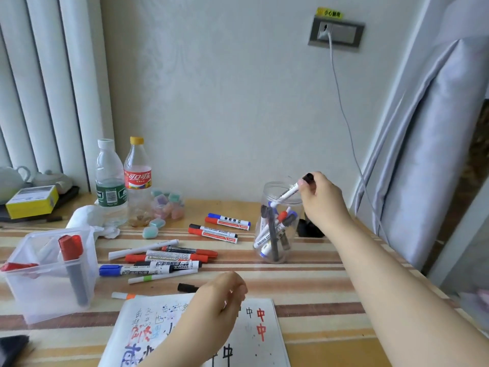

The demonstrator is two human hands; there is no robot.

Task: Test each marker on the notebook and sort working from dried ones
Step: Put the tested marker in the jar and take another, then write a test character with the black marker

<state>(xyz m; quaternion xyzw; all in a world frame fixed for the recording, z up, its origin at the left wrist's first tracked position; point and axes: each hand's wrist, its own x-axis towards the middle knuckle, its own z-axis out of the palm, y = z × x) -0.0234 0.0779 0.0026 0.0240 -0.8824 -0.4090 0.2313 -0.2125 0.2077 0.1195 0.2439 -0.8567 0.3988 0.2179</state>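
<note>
Right hand (321, 196) pinching black-capped marker (289, 191), tip inside clear plastic jar (277, 223)

Two clear plastic bottles (110, 181) at the back. One clear round jar (277, 223) with several markers, exact number hard to tell. One clear square plastic bin (50, 274). Four markers (221, 227) lying behind, seven more (158, 258) in front. One open white notebook (254, 337).

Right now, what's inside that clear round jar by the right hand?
The clear jar holds a bundle of capped markers, blue, red and black. The right hand grips another marker at its mouth. They overlap, so the count is unclear.
</note>
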